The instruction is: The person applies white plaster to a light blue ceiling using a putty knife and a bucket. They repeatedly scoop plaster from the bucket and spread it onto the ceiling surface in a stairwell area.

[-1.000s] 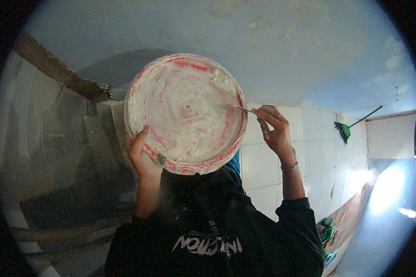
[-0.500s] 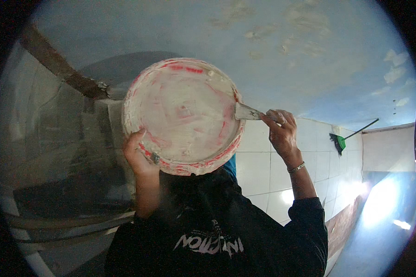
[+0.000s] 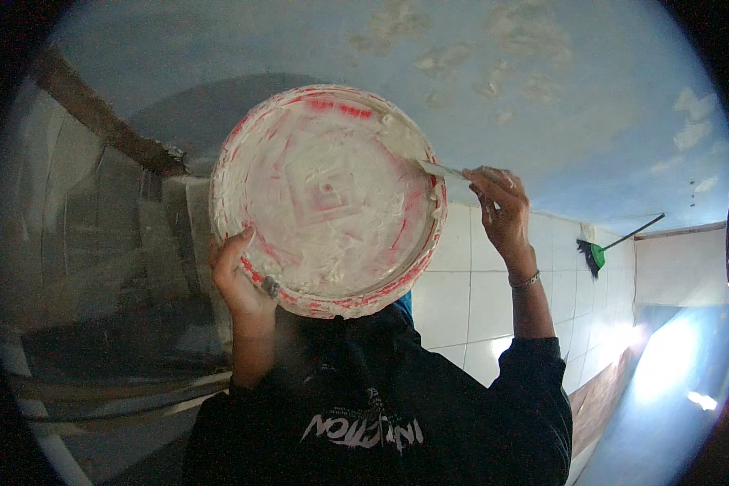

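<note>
My left hand [image 3: 241,277] grips the lower left rim of a round red lid [image 3: 324,202], its thumb lying over the front face. White filler paste coats most of that face, with red showing through in streaks and along the rim. A putty knife [image 3: 444,169] is in my right hand [image 3: 502,204], the fingers closed round its handle. Its blade meets the paste just inside the lid's upper right edge, seen nearly edge-on. A thicker smear of paste [image 3: 401,136] lies beside the blade tip.
A blue painted surface [image 3: 624,89] with pale filler patches [image 3: 535,32] spans the top. White wall tiles [image 3: 449,304] stand at the right, with a green broom [image 3: 593,256] beyond. Bright light glares at far right. A dark strip [image 3: 97,113] runs along the upper left.
The lid has shifted slightly up and to the right. My right hand has risen, and the putty knife has turned from showing its flat blade to nearly edge-on.
</note>
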A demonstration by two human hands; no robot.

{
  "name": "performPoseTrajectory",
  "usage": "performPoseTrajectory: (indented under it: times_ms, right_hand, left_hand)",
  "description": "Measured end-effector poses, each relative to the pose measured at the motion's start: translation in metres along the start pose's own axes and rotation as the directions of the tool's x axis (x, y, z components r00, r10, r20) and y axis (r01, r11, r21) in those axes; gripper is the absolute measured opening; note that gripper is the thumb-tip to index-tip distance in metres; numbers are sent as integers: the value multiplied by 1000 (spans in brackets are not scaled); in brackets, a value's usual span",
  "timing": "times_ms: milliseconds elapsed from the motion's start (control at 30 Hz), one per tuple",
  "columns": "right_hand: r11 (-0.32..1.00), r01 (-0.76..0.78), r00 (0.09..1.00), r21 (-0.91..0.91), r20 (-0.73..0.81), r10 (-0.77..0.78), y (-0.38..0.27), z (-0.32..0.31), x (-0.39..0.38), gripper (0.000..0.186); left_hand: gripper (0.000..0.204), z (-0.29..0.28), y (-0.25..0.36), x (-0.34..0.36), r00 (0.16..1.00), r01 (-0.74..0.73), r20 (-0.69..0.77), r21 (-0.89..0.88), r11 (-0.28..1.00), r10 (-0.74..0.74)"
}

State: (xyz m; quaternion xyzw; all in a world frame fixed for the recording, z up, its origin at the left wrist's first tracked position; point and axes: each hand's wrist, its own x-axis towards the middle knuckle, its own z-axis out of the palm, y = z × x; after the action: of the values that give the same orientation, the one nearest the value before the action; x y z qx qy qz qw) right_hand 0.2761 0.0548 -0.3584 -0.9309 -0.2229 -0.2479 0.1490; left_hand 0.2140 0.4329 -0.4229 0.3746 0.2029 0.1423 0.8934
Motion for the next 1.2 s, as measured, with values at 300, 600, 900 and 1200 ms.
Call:
performPoseTrajectory:
  times_ms: [300, 600, 900, 1200]
  right_hand:
    - [987, 130, 968, -98, 229, -105, -12, -27, 0, 34]
    - [793, 502, 805, -346, 522, -282, -31, -30, 58, 37]
    - [802, 442, 762, -402, 640, -100, -73, -50, 49, 38]
    - [959, 243, 673, -149, 737, -56, -100, -69, 32, 32]
  left_hand:
    - [55, 15, 16, -9, 995, -101, 37, 154, 983, 96]
    - [51, 37, 38, -18, 995, -100, 42, 259, 961, 93]
    - [47, 54, 52, -13, 997, -77, 32, 251, 965, 71]
    - [39, 62, 56, -22, 986, -168, 68, 282, 945, 155]
